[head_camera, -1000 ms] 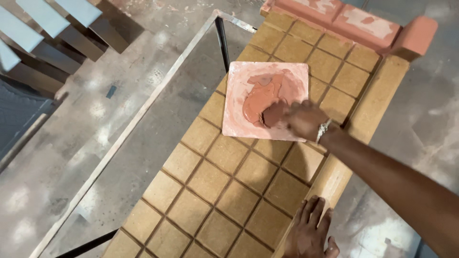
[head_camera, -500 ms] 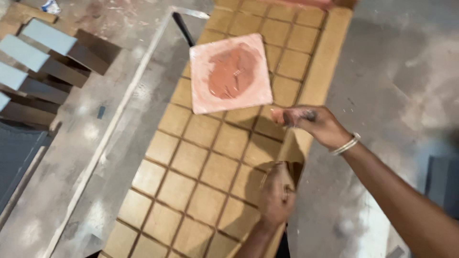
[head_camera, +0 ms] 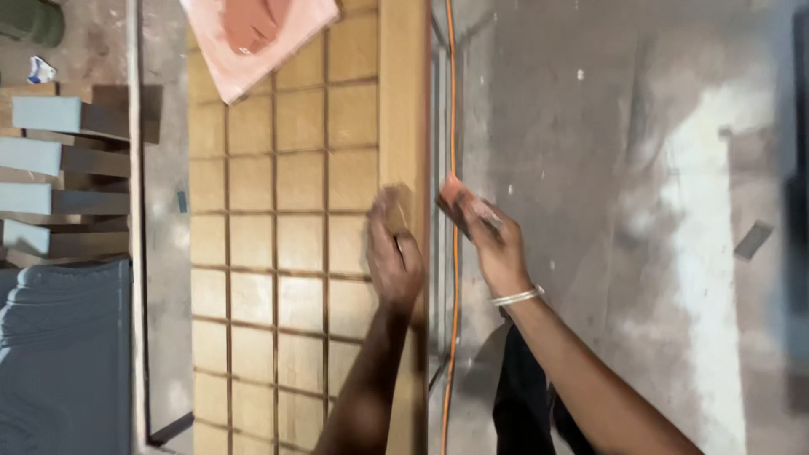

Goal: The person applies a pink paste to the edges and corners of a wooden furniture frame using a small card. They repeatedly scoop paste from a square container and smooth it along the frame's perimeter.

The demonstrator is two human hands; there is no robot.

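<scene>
- Where the stacked grey-blue blocks (head_camera: pixel 59 160) lay at the far left on the dusty floor, nothing had shifted; a bare strip of floor and a thin metal frame rail (head_camera: pixel 132 211) separated them from the work.
- Compared with half a second before, the gridded wooden panel (head_camera: pixel 278 253) ran straight up the view instead of slanting, and the pink tile smeared with reddish paste (head_camera: pixel 253 38) had slid to the top edge, well apart from both hands.
- The left hand (head_camera: pixel 394 257) had come up from the panel's lower edge and lay pressed on the panel's plain right border, fingers curled over the wood; blur hid whether it pinched anything, so it seemed only to steady the board.
- The right hand (head_camera: pixel 493 244), bracelet on the wrist, had come off the tile and hung just past the panel's right edge, thumb and fingers closed on a small flat scraper tipped with reddish paste (head_camera: pixel 455 198).
- That suggested the paste had been picked up and carried to the border, the filling being now at the edge rather than the tile.
- An orange cable (head_camera: pixel 452 126) ran along the panel's right edge, just beside the scraper, leaving tight room there.
- Further right lay open grey floor (head_camera: pixel 640 211) with one small scrap (head_camera: pixel 752 240), giving free space for the arm.
</scene>
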